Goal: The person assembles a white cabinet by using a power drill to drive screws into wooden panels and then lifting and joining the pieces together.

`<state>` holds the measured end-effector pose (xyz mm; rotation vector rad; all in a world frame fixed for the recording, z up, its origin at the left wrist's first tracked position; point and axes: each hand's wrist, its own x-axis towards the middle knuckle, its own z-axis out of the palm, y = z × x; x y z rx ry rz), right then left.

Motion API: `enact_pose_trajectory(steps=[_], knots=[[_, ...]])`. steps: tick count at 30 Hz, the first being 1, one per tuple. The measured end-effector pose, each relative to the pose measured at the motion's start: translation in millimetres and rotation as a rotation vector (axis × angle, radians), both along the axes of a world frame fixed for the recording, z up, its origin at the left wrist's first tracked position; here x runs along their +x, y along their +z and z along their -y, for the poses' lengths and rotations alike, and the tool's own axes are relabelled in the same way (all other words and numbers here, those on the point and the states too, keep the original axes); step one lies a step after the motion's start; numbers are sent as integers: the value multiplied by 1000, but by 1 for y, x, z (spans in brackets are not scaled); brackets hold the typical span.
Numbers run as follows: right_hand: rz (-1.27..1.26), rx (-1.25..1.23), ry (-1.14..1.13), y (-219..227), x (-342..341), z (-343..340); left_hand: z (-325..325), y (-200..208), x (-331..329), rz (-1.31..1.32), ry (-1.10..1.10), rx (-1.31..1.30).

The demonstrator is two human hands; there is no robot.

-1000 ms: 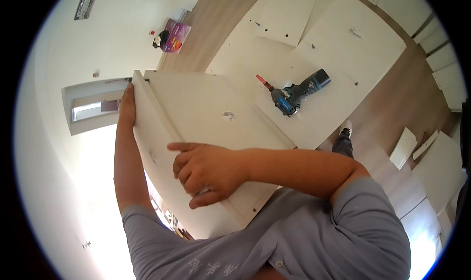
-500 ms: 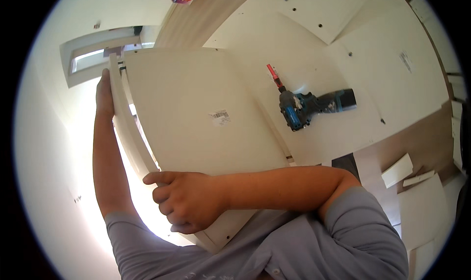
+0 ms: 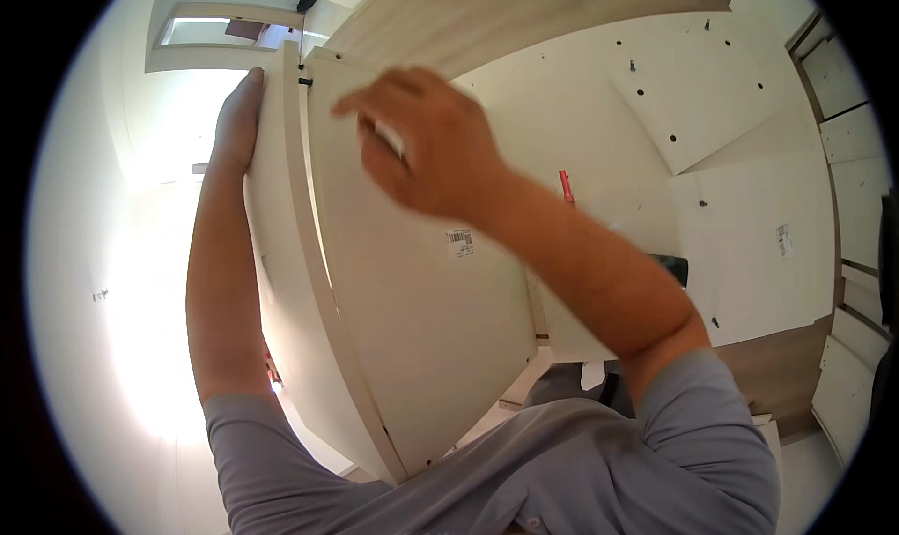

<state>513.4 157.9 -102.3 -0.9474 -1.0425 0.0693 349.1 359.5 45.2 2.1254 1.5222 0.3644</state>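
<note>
My left hand [image 3: 242,118] lies flat, fingers stretched, against the outer face of an upright white side panel [image 3: 272,193]. That panel stands along the edge of a wide white board [image 3: 421,348] bearing a barcode label. A narrow gap runs between the two, and dark fittings [image 3: 305,82] bridge it at the far end. Above the board hovers my right hand [image 3: 431,146], blurred, its thumb and fingers apart with nothing visible between them. Behind my right forearm a cordless driver is mostly hidden; its red bit holder [image 3: 566,186] and dark battery base [image 3: 670,271] show.
More white panels [image 3: 740,235] lie to the right, with several loose screws [image 3: 703,203] on them. A smaller drilled board [image 3: 688,113] rests at the far right. Wood-grain boarding [image 3: 562,20] runs along the back. Stacked boards [image 3: 843,376] stand at the right edge.
My right hand has left the near part of the panel's edge and moved up and away over the board. The gap between panel and board looks narrower. My left hand stays on the panel.
</note>
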Motion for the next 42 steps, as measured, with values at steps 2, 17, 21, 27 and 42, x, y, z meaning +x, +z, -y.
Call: enact_pose_trajectory(steps=[2, 17, 21, 27, 42], knots=[[240, -73, 15, 2, 18, -31, -1, 4, 0, -30, -12, 72], [349, -376, -51, -9, 22, -30, -12, -3, -2, -122, -42, 180], [3, -121, -6, -28, -32, 10, -15, -7, -13, 36, -98, 76], [-304, 470, 307, 24, -124, 91, -4, 7, -10, -63, -41, 125], [-3, 501, 565, 14, -133, 84, -22, -4, -14, -206, -68, 260]])
